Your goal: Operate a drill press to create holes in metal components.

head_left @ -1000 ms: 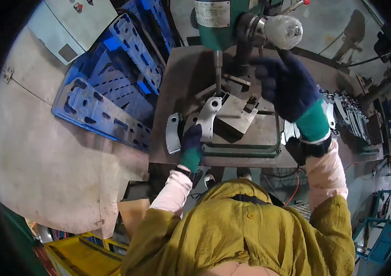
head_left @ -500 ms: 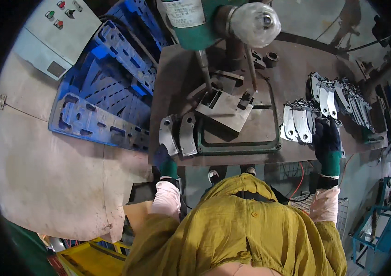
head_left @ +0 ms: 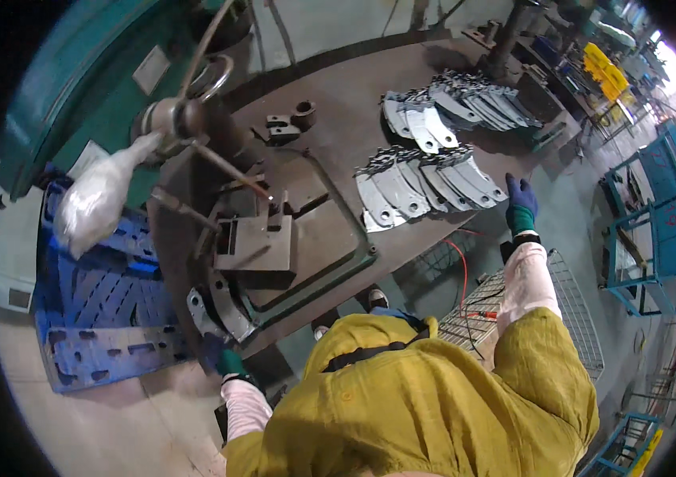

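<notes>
My left hand (head_left: 217,355), in a dark blue and green glove, is at the near end of a curved metal plate (head_left: 201,312) on the table's left front edge. Its fingers are too dark and blurred to read. A second curved plate (head_left: 232,312) lies just beside that one, next to a steel fixture block (head_left: 255,253). My right hand (head_left: 521,200), gloved the same way, is off the table's front edge with fingers apart and nothing visible in it. Nearest to it is a fanned row of curved metal plates (head_left: 457,181); another such row (head_left: 490,107) lies behind.
A machine arm with a bag-wrapped knob (head_left: 99,199) and rod handles hangs over the table's left side. Blue plastic pallets (head_left: 111,350) stand left of the table (head_left: 318,298). A wire basket (head_left: 572,318) is below on the right, and blue metal racks (head_left: 656,215) stand beyond.
My view has turned to the right, so the table appears tilted. My right hand has come away from the front row of plates. My left hand remains by the left plate.
</notes>
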`<action>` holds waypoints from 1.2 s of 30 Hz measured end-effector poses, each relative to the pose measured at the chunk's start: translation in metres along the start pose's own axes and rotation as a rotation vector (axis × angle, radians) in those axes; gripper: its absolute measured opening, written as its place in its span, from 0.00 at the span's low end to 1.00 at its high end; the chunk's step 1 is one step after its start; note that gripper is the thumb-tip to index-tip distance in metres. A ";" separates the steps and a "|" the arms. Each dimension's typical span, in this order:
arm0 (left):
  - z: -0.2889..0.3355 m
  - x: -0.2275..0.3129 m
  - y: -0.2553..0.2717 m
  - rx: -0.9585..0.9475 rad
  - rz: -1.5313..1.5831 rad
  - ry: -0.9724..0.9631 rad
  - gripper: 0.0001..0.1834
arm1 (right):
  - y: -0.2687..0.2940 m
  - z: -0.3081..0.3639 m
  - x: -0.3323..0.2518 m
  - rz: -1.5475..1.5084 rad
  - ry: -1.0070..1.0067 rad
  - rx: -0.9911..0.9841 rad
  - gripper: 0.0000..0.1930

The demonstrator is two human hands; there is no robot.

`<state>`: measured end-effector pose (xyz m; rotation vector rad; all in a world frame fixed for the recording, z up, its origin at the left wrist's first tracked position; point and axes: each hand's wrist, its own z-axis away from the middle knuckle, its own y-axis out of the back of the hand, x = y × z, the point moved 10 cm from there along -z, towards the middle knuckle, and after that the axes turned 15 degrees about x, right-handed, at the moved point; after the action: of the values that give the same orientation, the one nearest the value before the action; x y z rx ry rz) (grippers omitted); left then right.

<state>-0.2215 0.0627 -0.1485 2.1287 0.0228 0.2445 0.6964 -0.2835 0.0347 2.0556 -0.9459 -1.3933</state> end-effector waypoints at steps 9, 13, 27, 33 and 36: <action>-0.011 0.004 0.053 -0.056 0.323 0.239 0.32 | -0.064 -0.006 0.053 0.306 0.500 -0.237 0.24; 0.016 -0.018 0.064 -0.004 0.776 0.770 0.33 | -0.120 -0.035 0.086 -0.048 0.244 -0.338 0.24; 0.073 -0.093 0.103 -0.106 0.502 0.596 0.31 | -0.136 0.021 0.024 0.051 -0.195 -0.620 0.48; -0.008 -0.039 0.100 -0.103 0.436 0.301 0.32 | -0.113 0.029 0.000 0.031 -0.064 -0.770 0.45; -0.056 0.027 0.088 -0.153 0.601 0.377 0.31 | -0.107 0.016 0.009 0.085 0.265 -0.663 0.41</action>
<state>-0.2127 0.0648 -0.0406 1.8616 -0.4064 0.9647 0.7131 -0.2213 -0.0532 1.6126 -0.3777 -1.1466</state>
